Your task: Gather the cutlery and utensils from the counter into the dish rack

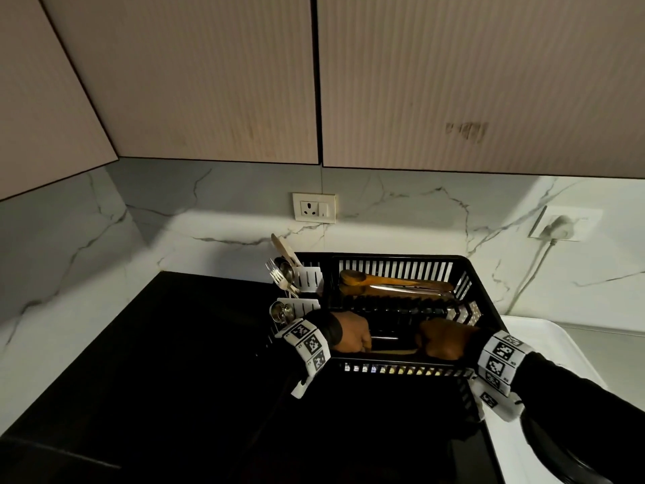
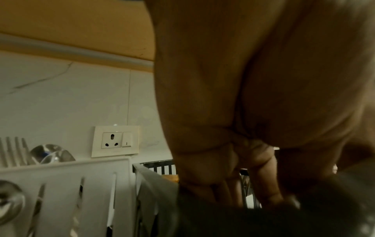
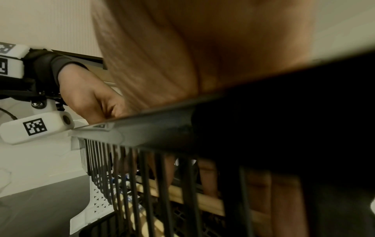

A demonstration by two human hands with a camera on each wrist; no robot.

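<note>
A black slatted dish rack (image 1: pixel 401 362) stands on the dark counter (image 1: pixel 174 344). Its white side holders (image 1: pixel 309 278) carry forks (image 1: pixel 277 273), spoons and a pale spatula. A wooden spoon (image 1: pixel 352 277) and metal tongs (image 1: pixel 408 290) lie along its back. Both hands reach down inside the near side. My left hand (image 1: pixel 350 335) is curled like a fist where a metal handle (image 1: pixel 384 338) and a wooden handle (image 1: pixel 392 351) come out. My right hand (image 1: pixel 445 338) sits at their other end, fingers hidden. In the right wrist view, fingers (image 3: pixel 209 176) hang behind the slats by a wooden stick (image 3: pixel 205 202).
A white tray (image 1: pixel 544 344) lies right of the rack, with a black round object (image 1: pixel 576 459) at the bottom right. A wall socket (image 1: pixel 314 207) is behind the rack; a plug (image 1: pixel 558 225) with a cord is at the right. Wall cabinets hang overhead.
</note>
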